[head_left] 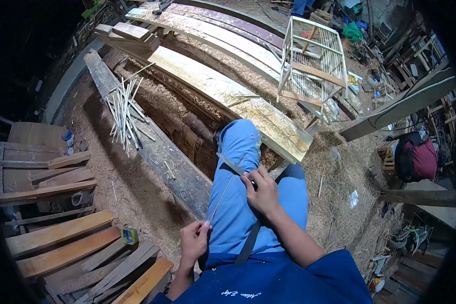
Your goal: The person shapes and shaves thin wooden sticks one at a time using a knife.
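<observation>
The person sits with a knee [240, 147] raised in blue trousers, and across that knee lies a thin stick [221, 195], its near end pinched in the closed left hand [194, 242] just below the knee. The right hand [262, 191] is closed round the handle of a knife [231, 163], whose blade rests on the knee touching the stick. Left of the knee a bundle of pale sticks [125, 112] lies on a long plank [152, 147], and beyond the knee, to the right, stands a slatted cage [314, 63].
</observation>
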A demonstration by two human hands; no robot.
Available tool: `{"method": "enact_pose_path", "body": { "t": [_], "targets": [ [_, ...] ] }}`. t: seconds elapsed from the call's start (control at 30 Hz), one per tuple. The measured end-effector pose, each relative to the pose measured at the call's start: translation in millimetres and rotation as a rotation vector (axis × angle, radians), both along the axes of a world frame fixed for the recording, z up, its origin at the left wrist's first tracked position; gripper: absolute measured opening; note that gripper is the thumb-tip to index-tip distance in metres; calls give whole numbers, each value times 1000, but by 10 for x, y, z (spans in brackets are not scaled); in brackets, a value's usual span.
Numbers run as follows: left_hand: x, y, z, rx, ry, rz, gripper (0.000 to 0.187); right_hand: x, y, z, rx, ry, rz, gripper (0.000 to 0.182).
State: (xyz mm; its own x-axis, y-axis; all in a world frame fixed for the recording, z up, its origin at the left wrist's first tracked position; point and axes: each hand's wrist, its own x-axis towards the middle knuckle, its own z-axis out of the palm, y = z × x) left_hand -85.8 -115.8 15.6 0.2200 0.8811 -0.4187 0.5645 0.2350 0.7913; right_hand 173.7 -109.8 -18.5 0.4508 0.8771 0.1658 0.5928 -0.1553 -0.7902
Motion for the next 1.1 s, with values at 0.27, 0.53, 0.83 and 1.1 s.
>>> {"method": "enact_pose_path", "body": {
  "t": [0.27,0.53,0.83,1.1],
  "targets": [
    [120,1,-18,37,-130,96,25,14,55,-8,15,32,0,16],
    [1014,804,-194,242,-44,6,22,-141,-163,200,-14,36,87,15],
    [606,455,-291,148,-200,-10,21,16,-59,99,-34,-2,5,17],
    [-183,-26,-124,-55,-180,29,19,-30,72,74,-18,-5,16,17]
  ]
}}
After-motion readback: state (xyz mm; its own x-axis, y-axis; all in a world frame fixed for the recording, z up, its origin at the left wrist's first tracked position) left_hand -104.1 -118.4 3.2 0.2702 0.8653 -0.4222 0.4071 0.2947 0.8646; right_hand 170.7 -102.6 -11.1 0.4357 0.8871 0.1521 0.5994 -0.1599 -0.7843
